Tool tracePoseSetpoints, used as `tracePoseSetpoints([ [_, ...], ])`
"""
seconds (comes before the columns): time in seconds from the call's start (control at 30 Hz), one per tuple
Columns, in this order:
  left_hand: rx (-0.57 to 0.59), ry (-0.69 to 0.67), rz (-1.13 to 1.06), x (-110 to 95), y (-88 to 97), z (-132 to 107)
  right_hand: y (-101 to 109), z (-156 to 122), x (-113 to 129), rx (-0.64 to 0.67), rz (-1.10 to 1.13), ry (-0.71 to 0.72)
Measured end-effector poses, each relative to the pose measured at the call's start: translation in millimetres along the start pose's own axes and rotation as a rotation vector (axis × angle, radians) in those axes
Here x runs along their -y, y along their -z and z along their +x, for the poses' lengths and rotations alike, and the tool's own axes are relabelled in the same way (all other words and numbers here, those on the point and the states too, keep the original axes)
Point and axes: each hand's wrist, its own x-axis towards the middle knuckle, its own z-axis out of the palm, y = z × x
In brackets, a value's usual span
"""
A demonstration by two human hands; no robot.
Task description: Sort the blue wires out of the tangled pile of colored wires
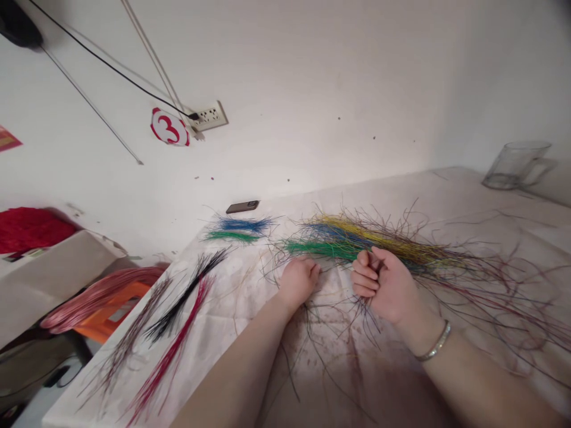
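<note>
My left hand (300,279) rests low over the cloth-covered table, its fingers curled in. It lies just in front of a bundle of green wires (307,247); whatever its fingertips hold is hidden. Palm turned up, my right hand (387,286) has its fingers curled and the thumb near the index finger. Any thin wire in it is too fine to make out. Behind it stretches a large tangled pile of yellow wires (343,226), blue wires (334,233) and dark wires. Loose dark wires (312,324) lie between and below both hands.
Left on the table are black wires (191,294), red wires (178,351), brown wires (134,339) and a small blue bundle (243,224). A phone (242,207) lies by the wall. A glass mug (513,166) stands far right. Pink wire (102,297) hangs over an orange stool (113,312).
</note>
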Motion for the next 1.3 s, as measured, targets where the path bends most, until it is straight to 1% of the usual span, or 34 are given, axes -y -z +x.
tracePoseSetpoints([
  [0.23, 0.047, 0.067, -0.04, 1.6, 4.1, -0.9, 0.6, 0.9, -1.1, -0.022, 0.002, 0.01],
  [0.43, 0.091, 0.041, -0.062, -1.7, 7.0, -2.5, 0.8, -0.7, -1.3, -0.025, -0.004, 0.01],
  [0.6, 0.082, 0.053, -0.057, -4.3, 4.8, -2.6, -0.4, -0.9, -1.2, -0.04, -0.006, 0.007],
  [0.83, 0.023, 0.06, -0.089, -5.3, 0.7, -3.2, 3.0, 1.8, -3.3, -0.046, -0.012, -0.02],
  [0.97, -0.01, 0.095, -0.123, -9.9, -4.8, -3.4, 3.7, 1.6, -4.2, -0.046, -0.015, -0.021],
  [1.13, -0.025, 0.157, -0.233, -12.9, -7.2, -2.2, 3.6, 1.1, -4.5, -0.065, -0.012, -0.019],
  [1.3, -0.007, 0.211, -0.475, -10.7, 0.0, -3.3, 4.8, 3.0, -4.5, -0.096, -0.014, -0.028],
])
